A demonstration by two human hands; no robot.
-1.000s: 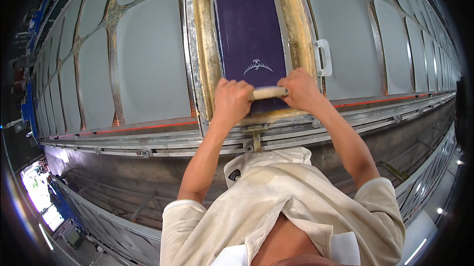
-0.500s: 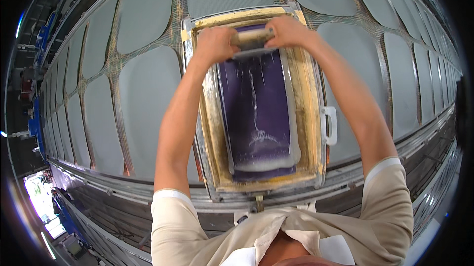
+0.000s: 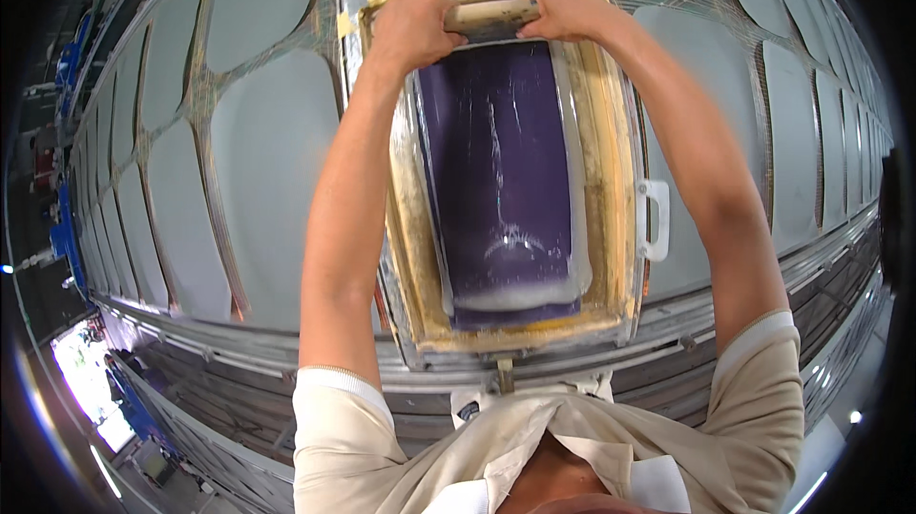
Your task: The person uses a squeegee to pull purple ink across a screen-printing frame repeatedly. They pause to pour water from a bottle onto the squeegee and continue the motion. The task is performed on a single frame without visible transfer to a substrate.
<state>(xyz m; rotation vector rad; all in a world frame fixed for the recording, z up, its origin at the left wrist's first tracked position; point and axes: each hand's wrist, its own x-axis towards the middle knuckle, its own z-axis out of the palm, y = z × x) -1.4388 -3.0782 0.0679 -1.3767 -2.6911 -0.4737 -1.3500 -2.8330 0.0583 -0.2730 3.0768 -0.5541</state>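
A wooden-handled squeegee (image 3: 491, 14) lies across the far end of a rectangular printing screen, gripped by my left hand (image 3: 412, 29) and my right hand (image 3: 563, 10), fingers wrapped round either side. The screen's frame (image 3: 601, 228) is metal with yellowed, stained edges and has a white plastic handle (image 3: 655, 219) on its right. Inside it is the dark purple mesh area (image 3: 493, 180), streaked with glossy wet marks over a pale emblem and bordered by a whitish film. Both my forearms reach over the screen from below.
The long bench (image 3: 267, 180) carries rows of grey cut panels (image 3: 172, 209) left and right of the screen. A metal rail (image 3: 248, 352) runs along its near edge. Blue machinery (image 3: 67, 228), a bright opening (image 3: 86, 380) and railings lie at the far left.
My hands have carried the squeegee from the screen's near end to its far end, leaving wet streaks on the purple area. The view has shifted slightly since half a second ago.
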